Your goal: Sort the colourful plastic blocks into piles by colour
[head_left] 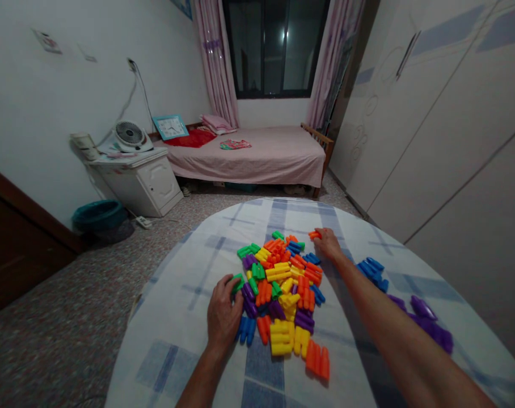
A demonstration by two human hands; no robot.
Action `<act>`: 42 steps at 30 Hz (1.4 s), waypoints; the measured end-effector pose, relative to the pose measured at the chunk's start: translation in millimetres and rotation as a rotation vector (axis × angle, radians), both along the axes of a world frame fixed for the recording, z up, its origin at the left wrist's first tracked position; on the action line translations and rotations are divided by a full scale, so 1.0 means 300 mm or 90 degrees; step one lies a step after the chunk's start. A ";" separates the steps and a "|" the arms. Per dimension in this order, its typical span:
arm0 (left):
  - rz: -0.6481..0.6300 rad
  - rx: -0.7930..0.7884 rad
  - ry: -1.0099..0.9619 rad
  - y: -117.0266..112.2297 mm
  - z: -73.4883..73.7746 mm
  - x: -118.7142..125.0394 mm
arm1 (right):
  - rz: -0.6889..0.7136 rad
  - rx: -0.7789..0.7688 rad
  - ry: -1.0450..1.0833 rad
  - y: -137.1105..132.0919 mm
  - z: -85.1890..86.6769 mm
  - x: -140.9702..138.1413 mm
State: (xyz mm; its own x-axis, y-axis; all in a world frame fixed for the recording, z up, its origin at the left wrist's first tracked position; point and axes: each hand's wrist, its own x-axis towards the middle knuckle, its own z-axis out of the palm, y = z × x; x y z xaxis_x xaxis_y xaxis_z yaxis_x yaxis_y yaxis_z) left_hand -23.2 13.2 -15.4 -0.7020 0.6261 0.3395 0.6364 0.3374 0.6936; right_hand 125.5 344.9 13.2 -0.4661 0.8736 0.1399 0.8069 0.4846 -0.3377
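We see our left hand (224,314) closed on a green plastic block (237,283) at the near left edge of the pile, and our right hand (328,245) pinching an orange block (315,234) at its far edge. The multicoloured pile (278,289) lies between them on a checked tablecloth (185,351), with blue blocks (371,273) to the right. The wall clock (170,127) is too small to read.

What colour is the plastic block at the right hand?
The plastic block by the right hand is orange; head view.
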 end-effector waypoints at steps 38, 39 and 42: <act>0.005 0.020 -0.011 0.001 0.009 0.008 | 0.104 0.027 -0.073 -0.204 0.113 -0.310; 0.005 0.022 -0.011 0.002 0.008 0.008 | 0.115 0.024 -0.083 -0.209 0.111 -0.324; 0.003 0.020 -0.016 0.004 0.005 0.007 | 0.176 0.017 -0.099 -0.229 0.116 -0.348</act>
